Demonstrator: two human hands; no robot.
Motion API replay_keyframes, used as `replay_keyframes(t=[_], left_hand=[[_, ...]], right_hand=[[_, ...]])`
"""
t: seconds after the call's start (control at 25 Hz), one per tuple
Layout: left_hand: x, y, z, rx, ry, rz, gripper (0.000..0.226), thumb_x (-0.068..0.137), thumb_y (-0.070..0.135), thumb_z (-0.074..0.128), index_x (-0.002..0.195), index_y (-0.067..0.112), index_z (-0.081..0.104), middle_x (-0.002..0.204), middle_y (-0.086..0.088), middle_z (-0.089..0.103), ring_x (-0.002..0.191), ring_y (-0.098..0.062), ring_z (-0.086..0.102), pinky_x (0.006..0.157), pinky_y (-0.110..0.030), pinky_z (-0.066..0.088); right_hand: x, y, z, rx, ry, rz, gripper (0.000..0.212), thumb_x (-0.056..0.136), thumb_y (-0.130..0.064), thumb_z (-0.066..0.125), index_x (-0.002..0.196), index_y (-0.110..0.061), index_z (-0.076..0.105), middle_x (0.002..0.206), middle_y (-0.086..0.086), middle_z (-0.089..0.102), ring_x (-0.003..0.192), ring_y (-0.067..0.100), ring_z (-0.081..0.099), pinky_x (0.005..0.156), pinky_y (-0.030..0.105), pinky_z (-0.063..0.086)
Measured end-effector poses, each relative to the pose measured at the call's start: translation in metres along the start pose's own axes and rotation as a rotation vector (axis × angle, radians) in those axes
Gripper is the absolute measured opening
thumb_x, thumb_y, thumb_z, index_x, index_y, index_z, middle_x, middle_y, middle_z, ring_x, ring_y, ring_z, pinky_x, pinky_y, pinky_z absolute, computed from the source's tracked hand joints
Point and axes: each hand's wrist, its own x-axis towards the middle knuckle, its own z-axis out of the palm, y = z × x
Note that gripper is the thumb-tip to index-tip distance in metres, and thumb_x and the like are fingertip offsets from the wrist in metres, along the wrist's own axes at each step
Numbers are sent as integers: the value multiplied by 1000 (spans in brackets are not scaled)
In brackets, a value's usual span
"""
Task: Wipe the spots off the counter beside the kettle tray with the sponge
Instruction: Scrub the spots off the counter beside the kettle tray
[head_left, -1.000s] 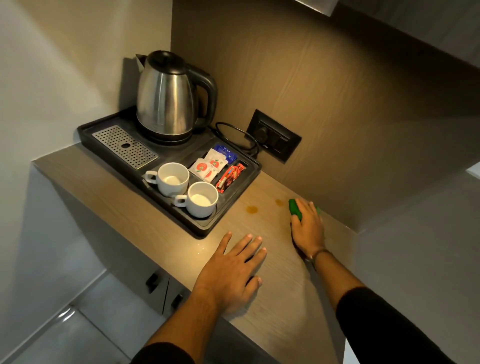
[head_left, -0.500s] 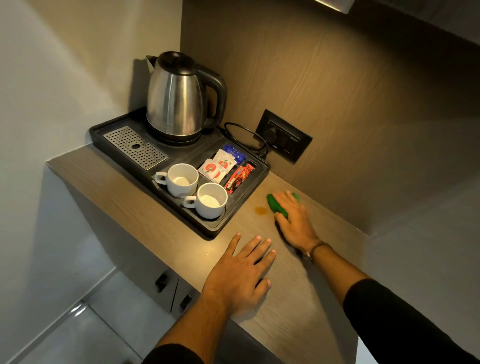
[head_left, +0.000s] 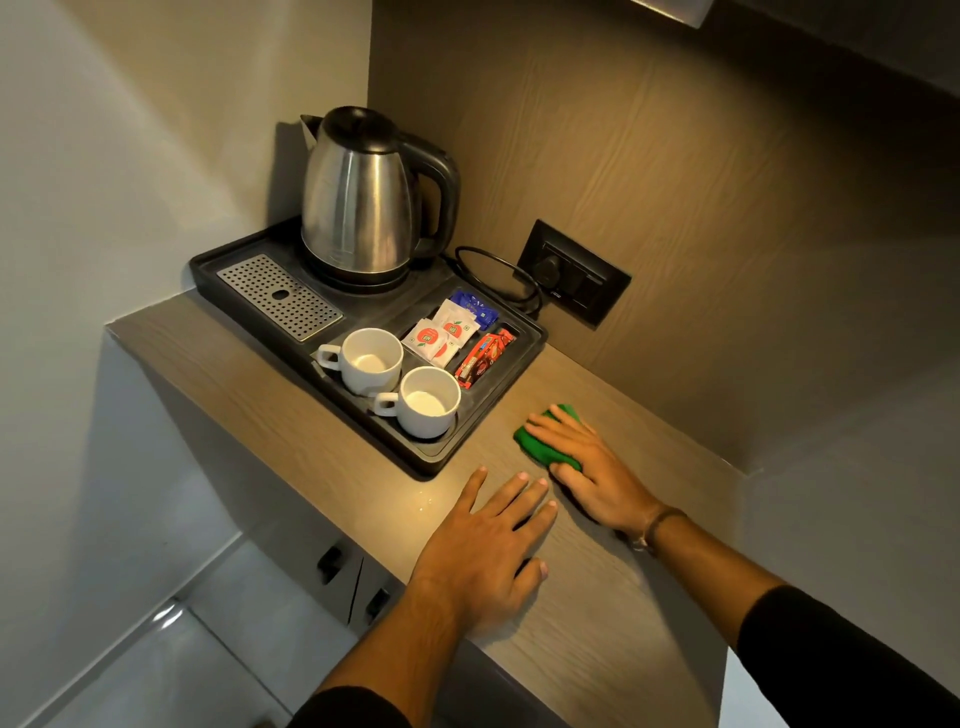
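Corner alcove: a pale plaster wall (head_left: 130, 156) on the left meets a brown wood-grain back panel (head_left: 675, 182) bearing a black socket plate (head_left: 574, 275). Below, grey cabinet doors (head_left: 343, 571) with dark handles; glossy pale floor (head_left: 156, 649). Warm light from above.

The right hand (head_left: 592, 467) hides most of the sponge (head_left: 537, 446).

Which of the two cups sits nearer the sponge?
The front cup, at the tray's near corner; the other cup sits farther left, away from the sponge.
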Motion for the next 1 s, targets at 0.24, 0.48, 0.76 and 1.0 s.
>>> replay_keyframes(t=[0.24,0.48,0.76,1.0], left_hand=[[1,1,-1,7,-6,8,64,107,54,24,164,26,12,177,0,3,160,-19,-7,127,-61,-3],[1,1,2,-3,-3,2,65,106,56,22,164,27,13,177,1,4,160,-16,-8,127,-59,-6],[1,-1,0,-3,-20,13,64,107,56,22,164,28,12,177,1,3,160,-17,-8,127,-59,-5],[0,-1,0,3,-21,25,66,106,56,19,165,28,6,177,1,0,160,-18,-11,127,-62,-1]], right_hand=[[33,-4,-13,19,111,192,58,98,-8,51,153,-26,46,164,0,39,157,23,18,125,60,15],[-44,18,-10,-10,33,55,59,98,-22,44,153,-43,40,166,-16,33,158,9,11,128,46,8],[-42,4,-7,-25,165,295,56,103,-22,46,156,-37,37,168,-9,29,159,17,11,129,50,8],[-116,29,-29,-42,226,435,56,104,-13,50,157,-29,37,168,-5,30,159,19,12,129,46,13]])
